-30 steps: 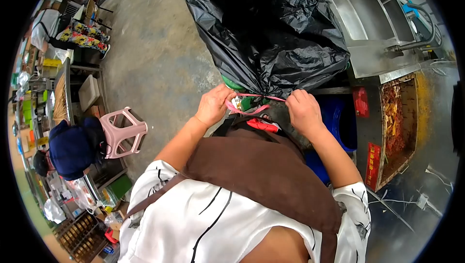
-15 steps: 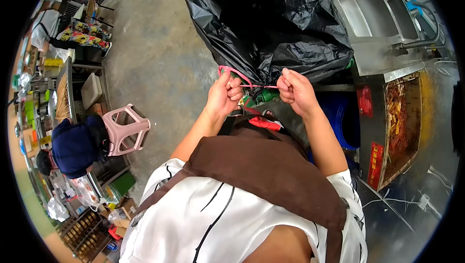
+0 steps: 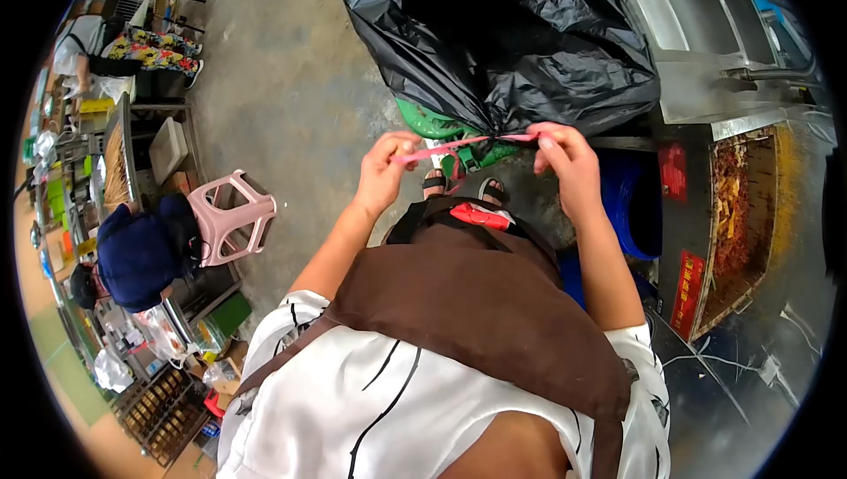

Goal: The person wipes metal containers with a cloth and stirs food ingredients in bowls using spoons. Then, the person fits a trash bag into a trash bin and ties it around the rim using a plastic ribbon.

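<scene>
Spreading farther apart than before, left hand [image 3: 381,175] and right hand [image 3: 570,170] are pinching a pink tie [image 3: 432,151] at the gathered near edge of the black bag [image 3: 578,95]; light, slippery film is probably needing a hold by bunched folds.

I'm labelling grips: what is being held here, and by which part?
The pink strip: the left hand and right hand grip it on either side of the gathered black bag.

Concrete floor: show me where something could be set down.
Bare floor lies between the pink stool and the black bag, down to the left forearm. The bag's near edge is crowded: left hand, right hand, pink strip, sandals.
</scene>
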### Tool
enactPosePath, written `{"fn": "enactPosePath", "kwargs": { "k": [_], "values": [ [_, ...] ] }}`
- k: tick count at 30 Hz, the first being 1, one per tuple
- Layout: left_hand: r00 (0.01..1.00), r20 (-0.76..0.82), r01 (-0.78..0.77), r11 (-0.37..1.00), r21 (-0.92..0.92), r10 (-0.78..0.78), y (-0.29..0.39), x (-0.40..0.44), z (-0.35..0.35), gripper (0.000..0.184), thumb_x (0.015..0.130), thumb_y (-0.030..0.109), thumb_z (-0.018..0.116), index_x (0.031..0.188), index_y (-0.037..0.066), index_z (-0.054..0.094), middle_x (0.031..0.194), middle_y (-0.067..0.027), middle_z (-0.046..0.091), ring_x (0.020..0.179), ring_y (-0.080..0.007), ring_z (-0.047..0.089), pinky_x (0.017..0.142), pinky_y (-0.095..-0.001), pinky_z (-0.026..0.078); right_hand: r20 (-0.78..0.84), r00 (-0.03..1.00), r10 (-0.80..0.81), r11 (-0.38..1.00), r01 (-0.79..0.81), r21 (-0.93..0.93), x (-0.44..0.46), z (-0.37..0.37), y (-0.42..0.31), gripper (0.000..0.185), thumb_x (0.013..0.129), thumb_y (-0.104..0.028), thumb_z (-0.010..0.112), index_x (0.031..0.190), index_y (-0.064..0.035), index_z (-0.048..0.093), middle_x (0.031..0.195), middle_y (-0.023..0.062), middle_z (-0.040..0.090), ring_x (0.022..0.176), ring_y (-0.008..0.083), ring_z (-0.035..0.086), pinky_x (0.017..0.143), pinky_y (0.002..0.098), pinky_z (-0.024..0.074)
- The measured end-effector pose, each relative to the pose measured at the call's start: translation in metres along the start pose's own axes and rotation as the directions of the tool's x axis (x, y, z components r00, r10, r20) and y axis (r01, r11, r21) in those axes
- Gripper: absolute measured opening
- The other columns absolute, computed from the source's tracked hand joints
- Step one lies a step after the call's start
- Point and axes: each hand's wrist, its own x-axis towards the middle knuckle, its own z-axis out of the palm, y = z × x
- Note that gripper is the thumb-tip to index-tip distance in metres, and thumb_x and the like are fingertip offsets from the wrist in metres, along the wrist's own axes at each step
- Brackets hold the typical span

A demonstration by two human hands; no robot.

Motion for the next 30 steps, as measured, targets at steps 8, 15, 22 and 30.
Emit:
{"fn": "enactPosePath", "kwargs": {
  "k": [8, 15, 22, 30],
  "values": [
    [0.902, 0.355, -0.43, 0.578, 0.694, 0.245, -0.003, -0.05, 0.012, 0.008, 0.083, 0.012, 0.059, 0.084, 0.004, 0.058, 0.079, -0.01, 0.058, 0.069, -0.03, 0.057, 0.058, -0.0357, 0.047, 0.323, 0.946, 0.027, 0.886, 0.127, -0.446, -0.051, 0.006, 0.076, 0.035, 0.077, -0.022, 0.066, 0.106, -0.0049, 0.055, 0.105, 0.0138, 0.056, 0.1, 0.0259, 0.054, 0.085, 0.0344, 0.0424],
    [0.924, 0.367, -0.377, 0.43, 0.82, 0.109, -0.035, -0.059, 0.017, 0.009, 0.082, 0.017, 0.059, 0.084, 0.008, 0.059, 0.078, -0.0083, 0.058, 0.07, -0.0296, 0.058, 0.058, -0.0384, 0.048, 0.533, 0.768, 0.355, 0.901, -0.13, -0.414, -0.026, 0.06, 0.097, 0.049, 0.085, -0.028, 0.06, 0.122, 0.0001, 0.048, 0.111, 0.0142, 0.056, 0.103, 0.0254, 0.054, 0.09, 0.0345, 0.0403],
    [0.958, 0.258, -0.174, 0.461, 0.87, -0.126, -0.026, -0.051, 0.012, 0.031, 0.072, 0.018, 0.062, 0.1, 0.005, 0.059, 0.091, -0.0143, 0.057, 0.087, -0.0337, 0.057, 0.076, -0.0426, 0.047, 0.505, 0.742, 0.441, 0.898, -0.359, -0.256, -0.01, 0.07, 0.121, 0.025, 0.088, -0.018, 0.057, 0.107, -0.0021, 0.058, 0.091, 0.0044, 0.062, 0.082, 0.0099, 0.059, 0.059, 0.0214, 0.0469],
    [0.987, 0.14, -0.152, 0.716, 0.681, 0.076, 0.007, -0.036, 0.043, 0.042, 0.07, 0.014, 0.065, 0.109, 0.0, 0.054, 0.101, -0.0139, 0.053, 0.089, -0.026, 0.056, 0.079, -0.0349, 0.046, 0.275, 0.902, 0.334, 0.915, -0.24, -0.324, -0.006, 0.057, 0.102, 0.018, 0.084, -0.015, 0.056, 0.079, 0.0017, 0.061, 0.063, 0.0051, 0.061, 0.06, 0.0113, 0.058, 0.062, 0.0247, 0.0466]
  ]
}}
